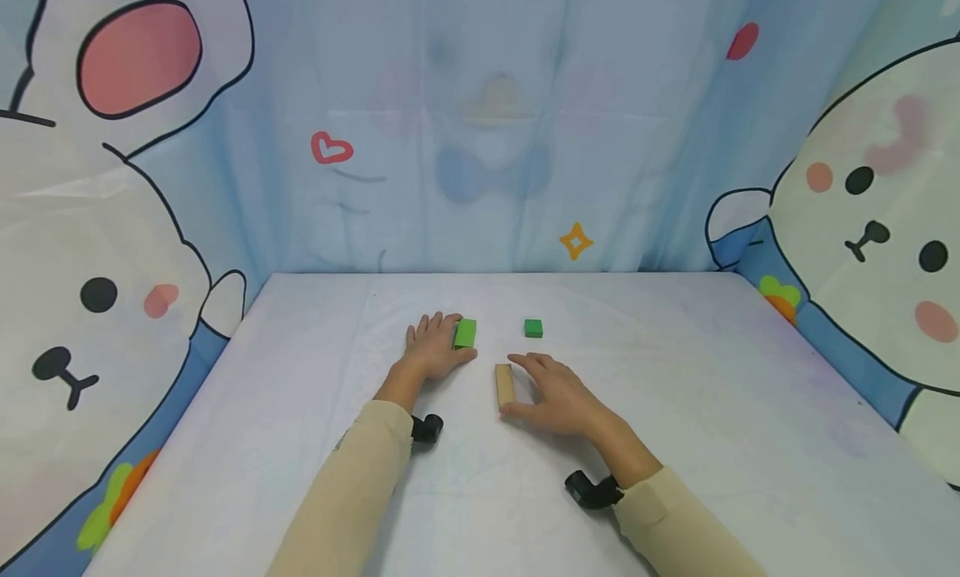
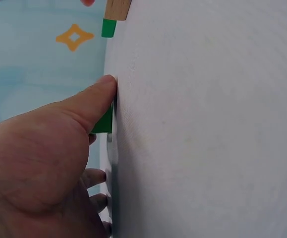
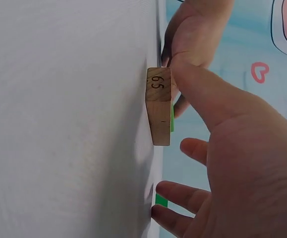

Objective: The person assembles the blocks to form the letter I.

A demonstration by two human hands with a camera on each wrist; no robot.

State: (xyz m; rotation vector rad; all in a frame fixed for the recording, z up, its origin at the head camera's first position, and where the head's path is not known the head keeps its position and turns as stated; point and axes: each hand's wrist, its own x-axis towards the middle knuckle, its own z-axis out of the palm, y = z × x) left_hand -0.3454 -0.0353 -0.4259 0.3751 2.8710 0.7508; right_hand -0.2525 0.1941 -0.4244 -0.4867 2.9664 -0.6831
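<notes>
Green block [image 1: 465, 333]: oblong, left of head-frame centre. Wooden block [image 1: 504, 385]: oblong, digits on end, below centre.

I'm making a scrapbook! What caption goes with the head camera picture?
White tabletop: left grip at a light-green block, right grip at a wooden block, and a small darker-green block untouched.

There are two green blocks [image 1: 466, 333] and one wooden block [image 1: 504, 383].
</notes>
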